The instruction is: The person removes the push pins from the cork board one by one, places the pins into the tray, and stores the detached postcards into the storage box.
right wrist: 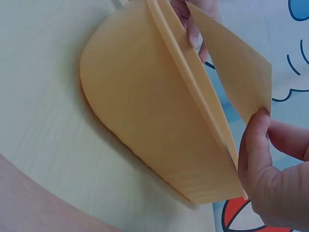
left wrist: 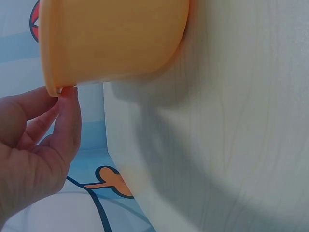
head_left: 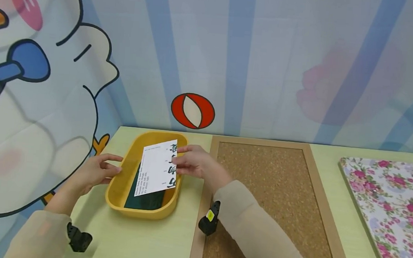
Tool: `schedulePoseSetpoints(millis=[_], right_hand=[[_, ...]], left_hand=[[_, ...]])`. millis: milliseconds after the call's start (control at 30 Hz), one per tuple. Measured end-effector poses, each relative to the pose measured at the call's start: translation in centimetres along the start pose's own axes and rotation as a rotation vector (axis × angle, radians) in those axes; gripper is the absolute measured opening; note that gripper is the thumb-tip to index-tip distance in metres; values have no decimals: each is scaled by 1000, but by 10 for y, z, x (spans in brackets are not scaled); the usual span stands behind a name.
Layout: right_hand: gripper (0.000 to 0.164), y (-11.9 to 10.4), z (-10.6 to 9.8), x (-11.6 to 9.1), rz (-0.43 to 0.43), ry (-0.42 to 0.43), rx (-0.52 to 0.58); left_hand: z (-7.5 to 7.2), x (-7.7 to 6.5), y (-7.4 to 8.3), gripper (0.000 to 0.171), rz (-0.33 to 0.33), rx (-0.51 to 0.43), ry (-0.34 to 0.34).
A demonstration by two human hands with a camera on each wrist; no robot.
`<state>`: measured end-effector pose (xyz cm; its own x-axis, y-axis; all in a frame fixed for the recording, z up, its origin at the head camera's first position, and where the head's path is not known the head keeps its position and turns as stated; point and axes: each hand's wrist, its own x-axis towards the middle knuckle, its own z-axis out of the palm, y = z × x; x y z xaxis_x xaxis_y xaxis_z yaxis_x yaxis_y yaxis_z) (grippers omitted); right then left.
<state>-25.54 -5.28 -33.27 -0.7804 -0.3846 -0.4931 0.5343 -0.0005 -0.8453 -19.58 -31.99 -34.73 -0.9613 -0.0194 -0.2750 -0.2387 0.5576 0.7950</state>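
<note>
A yellow plastic basin [head_left: 118,187] stands at the left of the table. Above its opening tilts a white card [head_left: 157,167] with large black brush characters and small print; its back looks tan in the right wrist view. My right hand [head_left: 192,160] pinches the card's right edge between thumb and fingers. My left hand [head_left: 96,171] is at the basin's left side, where thumb and fingertips grip the rim [left wrist: 52,72]. Inside the basin lies a dark green flat thing [head_left: 148,202], partly hidden under the card.
A cork board [head_left: 271,192] with a wooden frame lies right of the basin, under my right forearm. Farther right is a floral tray [head_left: 394,211]. A printed cartoon backdrop [head_left: 270,69] rises behind the pale yellow table [head_left: 137,246].
</note>
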Motion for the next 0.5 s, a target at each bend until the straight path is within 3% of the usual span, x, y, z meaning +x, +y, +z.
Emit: schedulePoseSetpoints(millis=[500], right_hand=[[40, 6, 17, 3, -42, 31, -71]], left_hand=[[0, 1, -2, 49, -3, -6, 13]])
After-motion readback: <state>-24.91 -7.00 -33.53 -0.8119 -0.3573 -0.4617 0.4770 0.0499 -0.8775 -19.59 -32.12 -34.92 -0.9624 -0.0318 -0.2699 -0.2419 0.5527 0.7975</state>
